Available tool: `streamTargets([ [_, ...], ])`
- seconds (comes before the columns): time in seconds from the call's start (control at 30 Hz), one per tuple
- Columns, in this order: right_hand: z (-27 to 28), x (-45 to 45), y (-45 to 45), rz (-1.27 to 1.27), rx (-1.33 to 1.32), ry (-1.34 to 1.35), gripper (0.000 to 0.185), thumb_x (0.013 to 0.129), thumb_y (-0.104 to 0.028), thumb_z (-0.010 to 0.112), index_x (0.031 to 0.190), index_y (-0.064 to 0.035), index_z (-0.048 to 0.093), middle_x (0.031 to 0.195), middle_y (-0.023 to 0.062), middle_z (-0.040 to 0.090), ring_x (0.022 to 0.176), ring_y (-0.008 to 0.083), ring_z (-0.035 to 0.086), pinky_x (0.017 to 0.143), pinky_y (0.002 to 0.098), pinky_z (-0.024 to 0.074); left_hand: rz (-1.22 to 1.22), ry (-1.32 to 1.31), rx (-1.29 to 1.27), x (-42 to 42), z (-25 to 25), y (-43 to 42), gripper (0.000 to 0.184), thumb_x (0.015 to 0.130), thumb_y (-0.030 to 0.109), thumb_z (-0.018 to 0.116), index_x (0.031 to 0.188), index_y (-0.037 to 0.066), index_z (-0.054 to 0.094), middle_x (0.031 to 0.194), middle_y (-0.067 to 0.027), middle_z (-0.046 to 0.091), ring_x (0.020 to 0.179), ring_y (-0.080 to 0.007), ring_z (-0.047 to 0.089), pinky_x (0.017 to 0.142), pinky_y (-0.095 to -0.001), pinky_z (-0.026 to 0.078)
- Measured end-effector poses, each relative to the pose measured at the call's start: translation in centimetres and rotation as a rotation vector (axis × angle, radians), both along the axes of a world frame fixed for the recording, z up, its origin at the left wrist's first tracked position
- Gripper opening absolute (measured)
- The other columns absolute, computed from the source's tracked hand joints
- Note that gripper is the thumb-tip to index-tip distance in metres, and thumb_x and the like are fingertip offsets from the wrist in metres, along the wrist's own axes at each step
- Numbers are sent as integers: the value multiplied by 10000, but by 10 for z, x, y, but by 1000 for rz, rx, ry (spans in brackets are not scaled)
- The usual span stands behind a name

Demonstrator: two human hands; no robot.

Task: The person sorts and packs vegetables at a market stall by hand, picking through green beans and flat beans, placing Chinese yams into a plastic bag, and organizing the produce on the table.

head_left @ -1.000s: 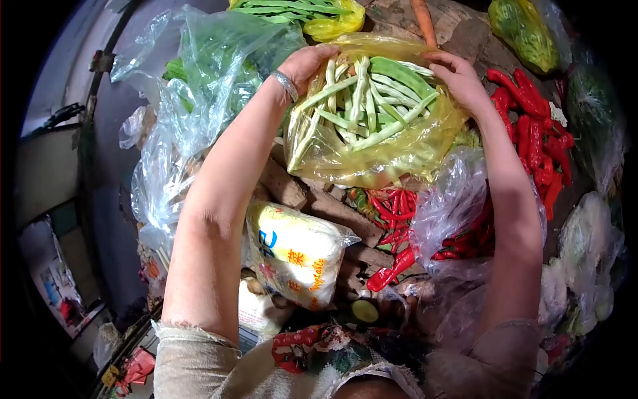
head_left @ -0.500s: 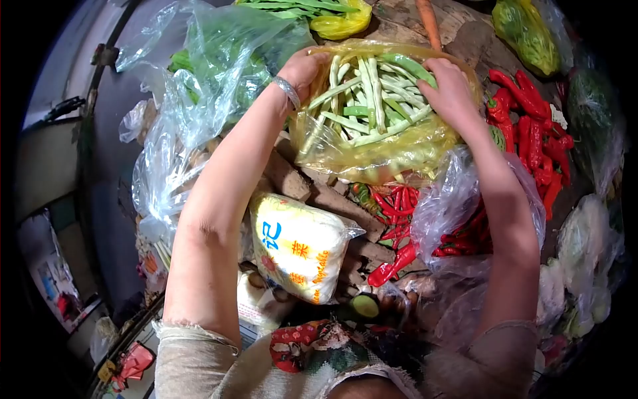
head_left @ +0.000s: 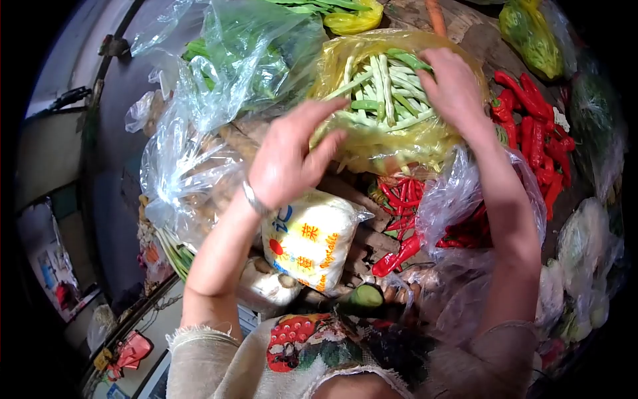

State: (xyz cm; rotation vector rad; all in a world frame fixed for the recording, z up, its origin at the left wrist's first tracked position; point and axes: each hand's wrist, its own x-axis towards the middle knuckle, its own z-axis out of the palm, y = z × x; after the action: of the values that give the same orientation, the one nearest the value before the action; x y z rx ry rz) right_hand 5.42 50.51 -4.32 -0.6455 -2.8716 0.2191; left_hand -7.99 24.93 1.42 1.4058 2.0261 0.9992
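A yellow plastic bag (head_left: 399, 149) lies wide at the mouth, full of pale green beans (head_left: 384, 86). My left hand (head_left: 292, 153) is slightly blurred, with thumb and fingers apart and nothing between them, near the bag's left edge. It hovers above a printed white package (head_left: 309, 239) and wears a silver bracelet. At the bag's upper right, my right hand (head_left: 455, 86) reaches over the rim. A greener, flat bean (head_left: 409, 60) runs between its thumb and fingers; the fingertips are partly hidden.
Thin red chilies (head_left: 402, 199) and larger red peppers (head_left: 531, 126) lie below and right of the bag. Clear bags of greens (head_left: 246, 66) stand left. A carrot (head_left: 435, 16) is behind, and a cut cucumber (head_left: 365, 296) near my body. Wrapped cabbages (head_left: 585, 246) are at right.
My left hand has let go of the bag's left rim and drawn back toward me, its fingers parting. My right hand stays at the upper right rim. The view has shifted slightly.
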Motion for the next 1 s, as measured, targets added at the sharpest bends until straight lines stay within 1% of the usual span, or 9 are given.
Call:
streamTargets([
  [0.07, 17, -19, -25, -162, -380, -333, 422, 874, -365, 618, 1169, -69, 564, 980, 166, 659, 907, 303, 638, 818, 431, 488, 29, -161, -18, 24, 3, -20, 352, 884, 92, 633, 1226, 21, 586, 1120, -140, 647, 995, -218, 636, 844, -316, 508],
  [0.13, 14, -29, -47, -141, -389, -482, 504, 838, -399, 648, 1173, -33, 561, 988, 188, 661, 935, 293, 648, 835, 443, 491, 75, -322, -4, 46, 7, -33, 332, 889, 56, 619, 1217, 15, 589, 1083, -127, 657, 972, -198, 642, 813, -303, 513],
  [0.4, -11, -12, -33, -201, -483, -206, 496, 825, -151, 567, 1280, 38, 505, 1205, 274, 587, 1149, 365, 564, 998, 430, 417, 82, -310, 76, 72, 40, -68, 302, 887, 29, 586, 1188, 4, 607, 1082, -129, 672, 968, -218, 661, 848, -313, 508],
  [0.5, 12, 16, -30, -137, -348, -98, 441, 846, -140, 581, 1246, 38, 535, 1106, 203, 654, 988, 288, 640, 865, 394, 489, 107, -294, 103, 74, 44, -81, 290, 889, 31, 588, 1177, 6, 611, 1071, -123, 678, 941, -211, 671, 832, -310, 518],
  [0.6, 52, 45, -48, -166, -824, -29, 458, 880, -154, 595, 1289, 28, 498, 1003, 163, 674, 845, 207, 652, 726, 324, 509, 124, -296, 132, 82, 54, -89, 283, 892, 35, 593, 1173, 6, 610, 1062, -121, 681, 934, -200, 671, 831, -305, 519],
  [0.67, 84, 68, -73, -188, -1444, 120, 433, 919, -176, 602, 1306, -18, 486, 866, 34, 643, 625, 48, 521, 528, 192, 405, 135, -317, 156, 89, 62, -89, 291, 900, 47, 594, 1187, 4, 602, 1069, -114, 680, 952, -191, 666, 839, -306, 520],
  [0.7, 97, 75, -88, -144, -1527, 165, 396, 950, -160, 577, 1315, -47, 472, 804, -37, 592, 558, -18, 396, 462, 144, 290, 145, -483, 142, 93, 61, -88, 326, 914, 51, 583, 1234, -9, 569, 1108, -123, 665, 986, -201, 655, 858, -315, 520],
  [0.87, 144, 115, -171, -24, -1840, 144, 372, 953, -163, 588, 1292, -39, 497, 848, -10, 622, 589, 9, 446, 514, 157, 343, 14, -1547, 224, 113, 47, -70, 578, 907, 256, 650, 1382, 28, 415, 1291, -172, 558, 1127, -269, 592, 896, -371, 519],
  [1.0, 153, 138, -201, -43, -1900, 113, 357, 964, -172, 557, 1283, -23, 499, 908, 49, 653, 606, 31, 507, 488, 166, 386, 22, -1679, 393, 131, 67, -70, 609, 935, 380, 574, 1429, 96, 360, 1446, -186, 407, 1343, -324, 371, 1097, -464, 337],
])
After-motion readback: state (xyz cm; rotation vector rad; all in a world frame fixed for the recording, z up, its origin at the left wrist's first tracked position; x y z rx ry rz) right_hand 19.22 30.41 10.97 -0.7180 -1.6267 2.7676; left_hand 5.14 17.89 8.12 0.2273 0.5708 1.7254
